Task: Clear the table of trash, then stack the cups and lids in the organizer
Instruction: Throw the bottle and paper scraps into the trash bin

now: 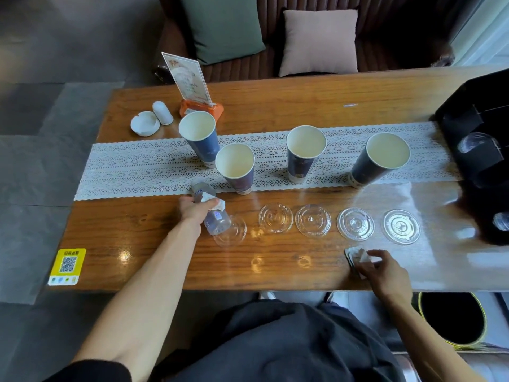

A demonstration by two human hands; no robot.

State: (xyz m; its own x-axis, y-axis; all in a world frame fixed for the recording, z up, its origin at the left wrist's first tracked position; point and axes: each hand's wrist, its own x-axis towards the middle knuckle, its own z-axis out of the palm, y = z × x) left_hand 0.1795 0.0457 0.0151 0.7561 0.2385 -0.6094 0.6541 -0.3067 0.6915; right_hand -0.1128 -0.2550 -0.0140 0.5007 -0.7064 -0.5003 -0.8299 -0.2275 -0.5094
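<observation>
plastic bottle and tissue in left grip; right grip pinching crumpled trash

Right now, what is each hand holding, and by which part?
Left hand grips a clear plastic bottle around its middle, with a crumpled tissue. Right hand pinches a crumpled wrapper at its near edge.

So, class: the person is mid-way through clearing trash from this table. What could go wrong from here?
1. The left hand grips a plastic bottle together with a crumpled tissue; the bottle hangs over the leftmost clear lid and could knock or drag it.
2. The nearest paper cup stands close beside that hand; a swing could tip it.
3. The right hand pinches another tissue with a dark flat item under it near the table edge; either could drop.
</observation>
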